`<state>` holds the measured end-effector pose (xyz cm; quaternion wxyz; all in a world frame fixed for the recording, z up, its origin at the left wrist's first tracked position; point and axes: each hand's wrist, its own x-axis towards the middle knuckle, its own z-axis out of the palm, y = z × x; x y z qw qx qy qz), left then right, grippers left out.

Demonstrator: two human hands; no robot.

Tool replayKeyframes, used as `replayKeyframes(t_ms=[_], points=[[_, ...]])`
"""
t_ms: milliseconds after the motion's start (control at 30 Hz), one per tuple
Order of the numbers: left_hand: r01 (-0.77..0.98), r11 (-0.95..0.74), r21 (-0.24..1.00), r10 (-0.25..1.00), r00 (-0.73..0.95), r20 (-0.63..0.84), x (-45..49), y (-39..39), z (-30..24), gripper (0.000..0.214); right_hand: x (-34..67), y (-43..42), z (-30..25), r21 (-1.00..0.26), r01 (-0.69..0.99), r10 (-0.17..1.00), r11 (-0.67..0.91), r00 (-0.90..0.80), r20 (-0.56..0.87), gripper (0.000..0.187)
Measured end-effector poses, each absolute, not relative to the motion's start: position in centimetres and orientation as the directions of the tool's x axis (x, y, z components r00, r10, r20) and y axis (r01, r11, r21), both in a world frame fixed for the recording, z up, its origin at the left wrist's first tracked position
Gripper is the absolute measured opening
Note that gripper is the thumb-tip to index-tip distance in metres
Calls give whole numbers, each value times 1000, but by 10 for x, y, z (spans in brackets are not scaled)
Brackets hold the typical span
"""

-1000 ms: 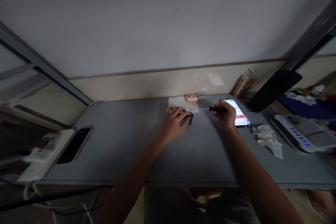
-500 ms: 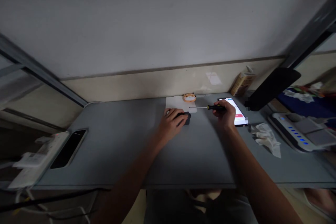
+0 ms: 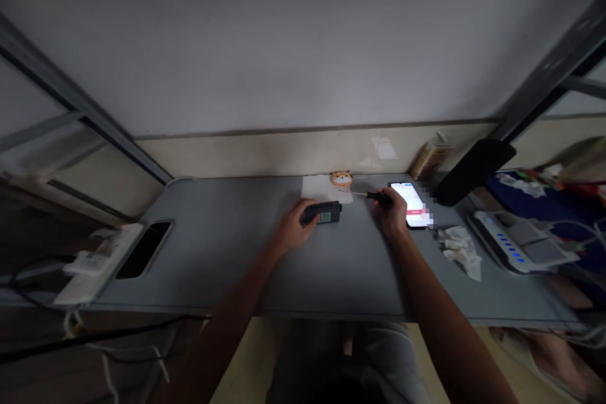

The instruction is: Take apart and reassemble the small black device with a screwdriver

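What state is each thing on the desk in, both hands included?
Device: gripped at one end, green display facing the camera
Screwdriver: gripped, pointing left
Left hand: closed
Right hand: closed
Right phone: screen lit, partly covered
Left phone: screen dark
White unit: lit blue in a row
Tissue: crumpled
Paper: lying flat

device [image 3: 327, 210]: charcoal (perhaps black, dim) | screwdriver [image 3: 372, 196]: black, yellow
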<state>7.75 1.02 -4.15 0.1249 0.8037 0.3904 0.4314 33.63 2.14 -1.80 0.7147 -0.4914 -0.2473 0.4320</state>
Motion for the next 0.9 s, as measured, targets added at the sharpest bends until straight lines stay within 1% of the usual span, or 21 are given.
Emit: replayKeyframes(t_ms=[67, 133, 233, 367, 467, 533, 600, 667, 767, 900], points=[[457, -546, 702, 836, 237, 496, 78, 12, -46, 21, 334, 20, -17, -926, -355, 873, 130, 483, -63, 27], [369, -422, 828, 906, 169, 387, 79, 15, -48, 23, 333, 17, -16, -937, -328, 881, 125, 471, -47, 34], [253, -275, 927, 959, 138, 247, 81, 16, -46, 30, 332, 9, -17, -944, -306, 875, 128, 483, -38, 42], [213, -216, 953, 969, 163, 183, 77, 10, -36, 33, 333, -15, -23, -951, -281, 843, 132, 536, -42, 48], [240, -189, 952, 976, 149, 156, 61, 3, -30, 32, 333, -37, -27, -983, -162, 854, 92, 520, -6, 48], [258, -163, 952, 985, 92, 143, 47, 0, -31, 33, 332, -46, -27, -997, -17, 883, 81, 466, 64, 46], [275, -128, 953, 992, 34, 124, 34, 0, -32, 34, 329, -51, -26, -989, 114, 923, 96, 363, 131, 45], [291, -97, 952, 995, -10, 104, 25, 2, -34, 36, 326, -52, -25, -975, 185, 954, 123, 249, 168, 42], [314, -86, 945, 993, -45, 105, 19, 7, -36, 36, 324, -52, -24, -970, 197, 969, 144, 172, 179, 40], [379, -95, 920, 990, -64, 129, 17, 10, -36, 30, 328, -54, -25, -984, 145, 975, 104, 180, 130, 46]])
